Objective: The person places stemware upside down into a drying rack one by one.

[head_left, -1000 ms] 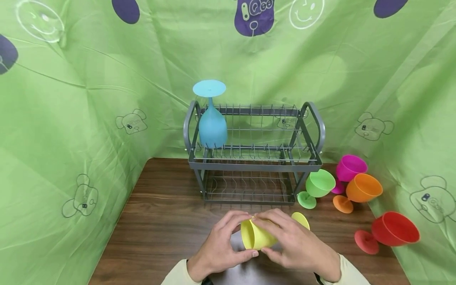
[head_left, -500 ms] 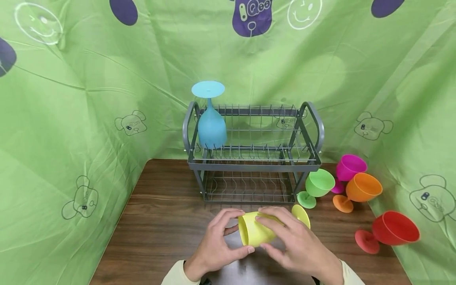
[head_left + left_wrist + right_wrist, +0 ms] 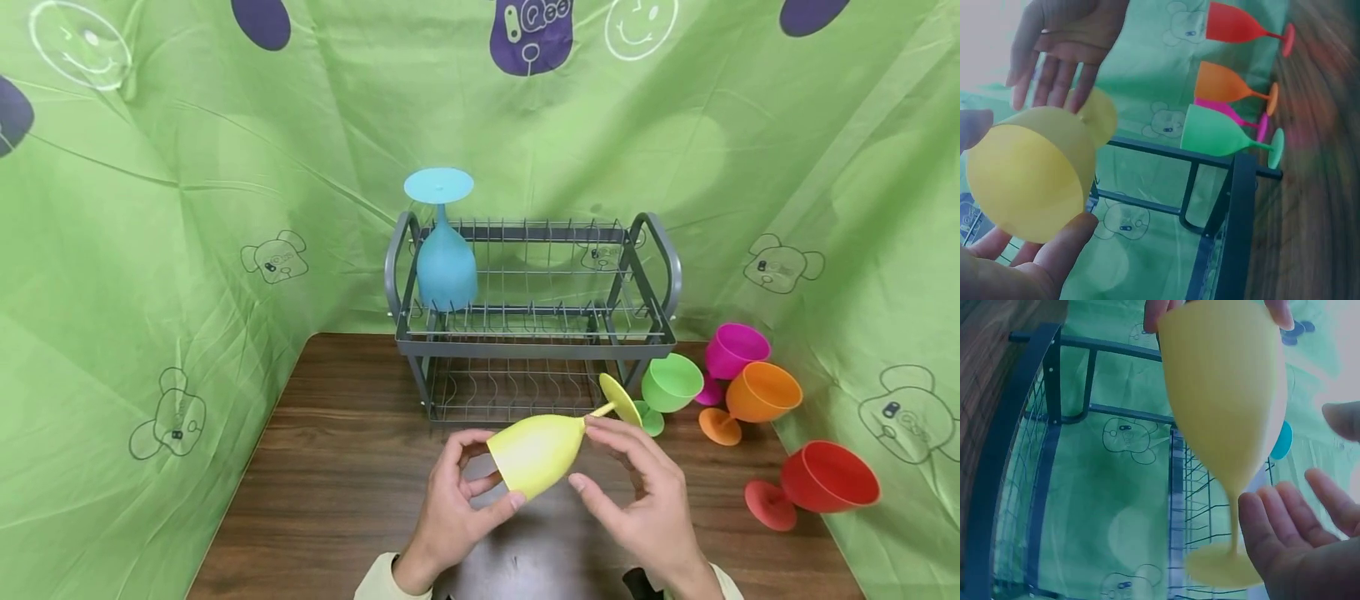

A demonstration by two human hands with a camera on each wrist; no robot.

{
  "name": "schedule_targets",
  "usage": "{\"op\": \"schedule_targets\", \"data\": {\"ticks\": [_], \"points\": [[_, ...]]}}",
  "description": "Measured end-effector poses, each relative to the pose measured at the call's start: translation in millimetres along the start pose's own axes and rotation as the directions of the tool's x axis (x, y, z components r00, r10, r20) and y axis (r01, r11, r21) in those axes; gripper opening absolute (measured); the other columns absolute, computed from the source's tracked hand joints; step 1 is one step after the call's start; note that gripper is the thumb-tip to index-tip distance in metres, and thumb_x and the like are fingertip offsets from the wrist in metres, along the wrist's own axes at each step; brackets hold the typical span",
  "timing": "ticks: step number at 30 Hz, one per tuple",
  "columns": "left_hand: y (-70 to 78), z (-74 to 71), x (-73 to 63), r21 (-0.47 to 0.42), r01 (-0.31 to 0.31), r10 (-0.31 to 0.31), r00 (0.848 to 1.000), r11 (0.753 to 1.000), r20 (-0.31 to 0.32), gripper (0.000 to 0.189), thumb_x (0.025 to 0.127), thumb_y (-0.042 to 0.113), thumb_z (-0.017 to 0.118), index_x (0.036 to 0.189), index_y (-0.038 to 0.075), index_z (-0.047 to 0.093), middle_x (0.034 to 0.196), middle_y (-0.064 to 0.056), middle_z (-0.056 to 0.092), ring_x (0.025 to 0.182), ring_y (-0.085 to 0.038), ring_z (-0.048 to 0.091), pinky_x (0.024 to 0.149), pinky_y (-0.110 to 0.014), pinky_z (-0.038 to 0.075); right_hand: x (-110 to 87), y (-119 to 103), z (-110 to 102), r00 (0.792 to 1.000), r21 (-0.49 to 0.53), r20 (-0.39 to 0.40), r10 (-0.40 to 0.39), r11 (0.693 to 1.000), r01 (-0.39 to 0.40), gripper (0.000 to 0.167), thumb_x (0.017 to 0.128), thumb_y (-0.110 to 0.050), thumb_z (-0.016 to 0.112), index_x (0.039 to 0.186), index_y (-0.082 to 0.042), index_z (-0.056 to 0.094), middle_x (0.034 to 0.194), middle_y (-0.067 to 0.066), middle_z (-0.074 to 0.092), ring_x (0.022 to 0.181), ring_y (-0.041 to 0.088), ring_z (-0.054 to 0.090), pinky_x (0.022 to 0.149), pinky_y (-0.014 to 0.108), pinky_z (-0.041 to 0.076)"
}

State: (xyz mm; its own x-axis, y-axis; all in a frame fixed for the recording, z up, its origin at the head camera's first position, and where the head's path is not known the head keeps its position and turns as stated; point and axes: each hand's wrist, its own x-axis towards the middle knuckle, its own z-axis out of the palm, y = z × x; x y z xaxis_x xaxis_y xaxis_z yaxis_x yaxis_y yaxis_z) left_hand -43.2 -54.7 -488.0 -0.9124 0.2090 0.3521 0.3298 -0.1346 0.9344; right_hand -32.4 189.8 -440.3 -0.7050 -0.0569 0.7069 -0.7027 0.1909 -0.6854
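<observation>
Left grip pinches one smooth yellow goblet at the rim, right grip spread beside its stem, four round-bowled goblets toward the counter's right edge!

I'm seeing a plain yellow goblet, blue goblet, dark grey rack and green cartoon-print cloth on my end

At near center, a left hand grips between thumb and curved fingers while the right hand extends its fingers, thumb apart.
</observation>
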Motion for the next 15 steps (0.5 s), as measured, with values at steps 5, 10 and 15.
{"op": "schedule_targets", "data": {"ticks": [5,10,15], "points": [[0.2,4.7,-1.3,-0.116,-0.013,0.011,1.000,0.993,-0.013,0.067,0.083,-0.007,0.080,0.138,0.000,0.043,0.137,-0.023,0.052,0.124,-0.022,0.062,0.089,-0.046,0.065,-5.2,3.2,2.6,0.984,0.159,-0.034,0.175,0.973,-0.168,0.055,0.075,0.028,0.075,0.127,0.017,0.063,0.132,0.032,0.062,0.125,0.023,0.067,0.102,0.029,0.058],[-1.0,11.1,-3.4,-0.253,-0.028,0.034,0.999,0.967,0.018,0.062,0.086,-0.012,0.072,0.136,-0.009,0.036,0.134,-0.022,0.048,0.124,-0.020,0.059,0.087,-0.048,0.065,-9.3,8.4,3.0,0.918,0.276,0.030,0.395,0.880,-0.387,0.051,0.085,0.023,0.071,0.134,0.015,0.058,0.132,0.010,0.069,0.117,0.016,0.071,0.096,0.034,0.061],[-2.4,15.7,-6.4,-0.401,0.004,0.032,0.996,0.916,0.084,0.056,0.092,-0.009,0.063,0.137,-0.011,0.030,0.135,-0.016,0.048,0.124,-0.017,0.058,0.091,-0.039,0.064,-11.7,14.7,3.5,0.890,0.507,0.152,0.431,0.738,-0.444,0.047,0.092,0.020,0.062,0.136,0.006,0.058,0.128,0.002,0.069,0.118,0.013,0.069,0.097,0.029,0.061]]}}
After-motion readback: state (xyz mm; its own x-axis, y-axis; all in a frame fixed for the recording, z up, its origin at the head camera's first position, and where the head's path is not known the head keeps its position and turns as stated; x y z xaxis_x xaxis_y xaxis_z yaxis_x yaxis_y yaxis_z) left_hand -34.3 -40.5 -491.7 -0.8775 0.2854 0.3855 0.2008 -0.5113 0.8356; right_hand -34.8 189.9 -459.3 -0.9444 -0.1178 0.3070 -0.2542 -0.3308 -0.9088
